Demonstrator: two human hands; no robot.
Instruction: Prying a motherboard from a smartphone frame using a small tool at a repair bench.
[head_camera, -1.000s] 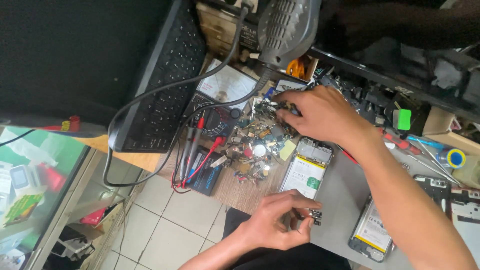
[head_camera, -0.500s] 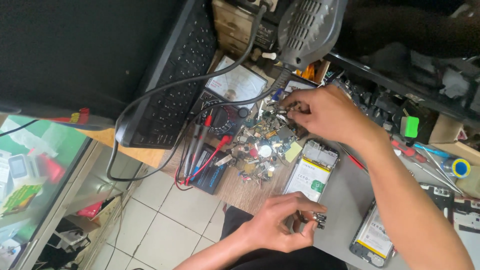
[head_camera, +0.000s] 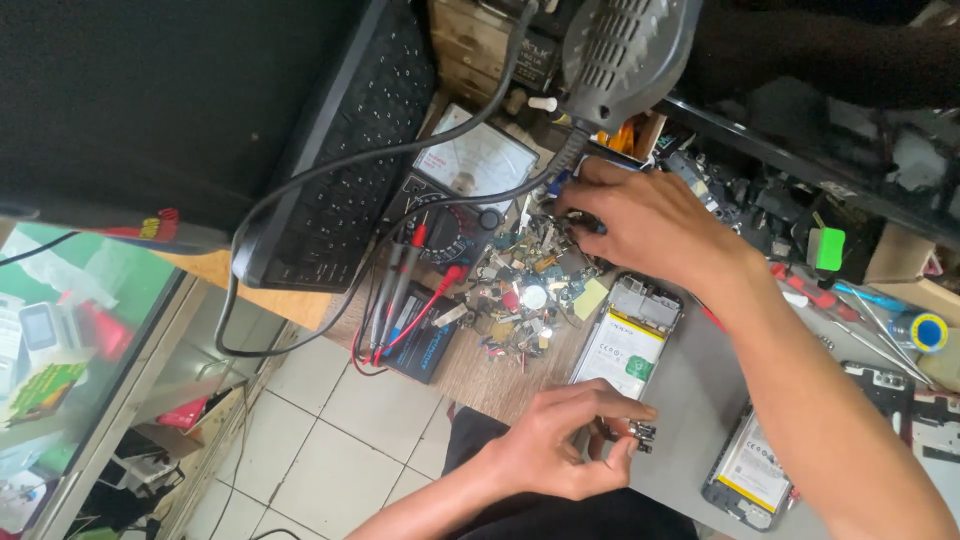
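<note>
My left hand (head_camera: 565, 440) is at the near edge of the workbench, fingers pinched on a small dark phone part (head_camera: 640, 433). My right hand (head_camera: 655, 220) reaches across to a heap of small loose electronic parts (head_camera: 525, 285), its fingertips down among them; whether it holds anything is hidden. Between my hands lies an opened phone (head_camera: 630, 335) with its battery showing. A second opened phone (head_camera: 755, 470) lies at the right, partly behind my right forearm.
An analog multimeter (head_camera: 470, 170) with red and black probes (head_camera: 405, 290) sits left of the heap. A black keyboard (head_camera: 340, 170) leans at the left. A grey lamp head (head_camera: 625, 45) hangs overhead. Tools and a tape roll (head_camera: 925, 330) crowd the right. Tiled floor lies below.
The view has shifted slightly. My right hand stays in the parts heap with its fingers working. My left hand keeps its pinch on the small part.
</note>
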